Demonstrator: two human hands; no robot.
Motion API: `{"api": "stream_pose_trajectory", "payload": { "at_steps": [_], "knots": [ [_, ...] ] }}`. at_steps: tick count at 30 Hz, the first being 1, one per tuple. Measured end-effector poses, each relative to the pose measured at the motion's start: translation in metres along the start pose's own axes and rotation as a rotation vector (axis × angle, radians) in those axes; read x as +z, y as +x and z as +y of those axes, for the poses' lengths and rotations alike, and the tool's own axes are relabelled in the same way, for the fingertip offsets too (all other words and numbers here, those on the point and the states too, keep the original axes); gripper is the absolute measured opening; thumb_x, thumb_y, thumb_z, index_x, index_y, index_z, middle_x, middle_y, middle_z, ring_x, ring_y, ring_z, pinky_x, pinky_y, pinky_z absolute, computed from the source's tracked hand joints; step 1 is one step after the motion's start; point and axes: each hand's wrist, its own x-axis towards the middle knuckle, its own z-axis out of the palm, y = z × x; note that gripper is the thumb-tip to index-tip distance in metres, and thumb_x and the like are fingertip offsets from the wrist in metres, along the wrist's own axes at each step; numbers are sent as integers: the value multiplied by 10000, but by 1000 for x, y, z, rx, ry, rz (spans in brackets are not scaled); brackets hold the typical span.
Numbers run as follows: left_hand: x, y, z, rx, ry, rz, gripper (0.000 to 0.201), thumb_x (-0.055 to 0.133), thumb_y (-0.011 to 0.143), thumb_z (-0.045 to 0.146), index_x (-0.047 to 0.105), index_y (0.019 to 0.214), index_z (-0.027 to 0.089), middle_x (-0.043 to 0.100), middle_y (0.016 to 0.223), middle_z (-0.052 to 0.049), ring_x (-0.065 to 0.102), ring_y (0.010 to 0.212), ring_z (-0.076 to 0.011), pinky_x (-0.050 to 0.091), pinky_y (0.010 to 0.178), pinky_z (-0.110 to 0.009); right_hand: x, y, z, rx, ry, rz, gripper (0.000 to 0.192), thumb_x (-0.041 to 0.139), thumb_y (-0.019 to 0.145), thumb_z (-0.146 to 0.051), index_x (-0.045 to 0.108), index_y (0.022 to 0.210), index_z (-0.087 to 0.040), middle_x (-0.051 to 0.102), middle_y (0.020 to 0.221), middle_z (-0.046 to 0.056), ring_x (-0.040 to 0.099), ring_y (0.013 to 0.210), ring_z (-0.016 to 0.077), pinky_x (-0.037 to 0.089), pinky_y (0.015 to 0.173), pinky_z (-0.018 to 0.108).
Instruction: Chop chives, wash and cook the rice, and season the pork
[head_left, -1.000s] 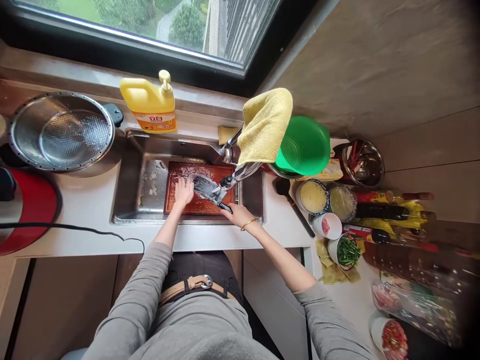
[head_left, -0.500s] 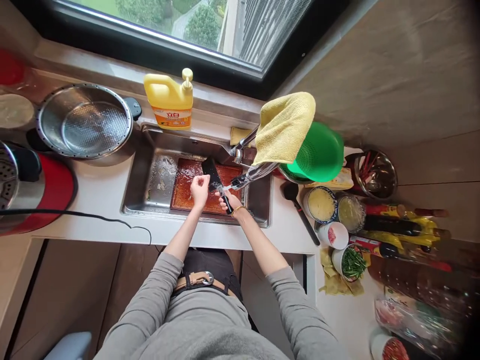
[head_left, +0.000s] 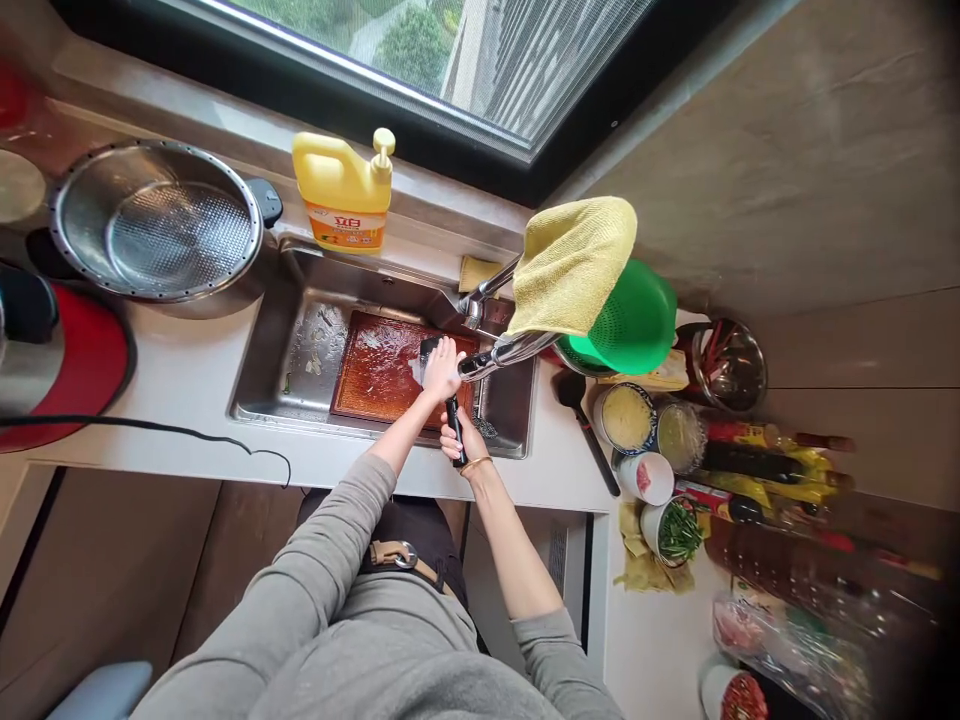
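My right hand (head_left: 463,440) is wrapped around the black handle of a cleaver (head_left: 454,415). The dark blade points away from me over the sink, and most of it is hidden behind my left hand (head_left: 442,372). That hand lies against the blade with its fingers stretched out, under the end of the chrome faucet (head_left: 499,358). Water runs over it. Beneath both hands, a wet reddish-brown cutting board (head_left: 375,370) lies in the steel sink (head_left: 300,345).
A yellow cloth (head_left: 574,265) drapes over the faucet beside a green colander (head_left: 641,320). Behind the sink stands a yellow soap bottle (head_left: 345,205); left, a steel pot (head_left: 161,225). Right of the sink are a black spatula (head_left: 589,430), bowls and a cup of chopped greens (head_left: 679,530).
My left hand has moved right from beside the blade onto it, and its closed fingers have straightened. My right hand, with the cleaver, has come slightly nearer to me. The view has shifted a little.
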Motion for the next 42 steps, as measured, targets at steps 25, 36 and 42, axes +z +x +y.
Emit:
{"api": "stream_pose_trajectory", "payload": {
  "at_steps": [25, 36, 42],
  "knots": [
    [-43, -39, -83, 488, -50, 191, 513, 318, 997, 346, 504, 1436, 156, 511, 1492, -113, 380, 1451, -210, 247, 1234, -442, 20, 21, -35, -305, -1972, 326, 277, 476, 1001, -346, 563, 1193, -166, 707, 1132, 156, 693, 1042, 278, 503, 820, 330],
    [-11, -53, -69, 647, 120, -110, 505, 294, 1001, 307, 516, 1420, 134, 494, 1498, -147, 406, 1433, -228, 292, 1199, -477, 26, -3, -36, -266, -2076, 272, 338, 432, 1006, -343, 624, 1211, -156, 715, 1142, 179, 688, 1037, 283, 483, 839, 336],
    [-27, -52, -68, 514, 139, -230, 529, 277, 1002, 317, 434, 1491, 189, 389, 1579, -90, 278, 1497, -192, 205, 1225, -435, 24, -17, -31, -274, -1995, 284, 320, 470, 992, -362, 655, 1174, -175, 721, 1112, 189, 692, 1016, 301, 487, 823, 343]
  ]
}}
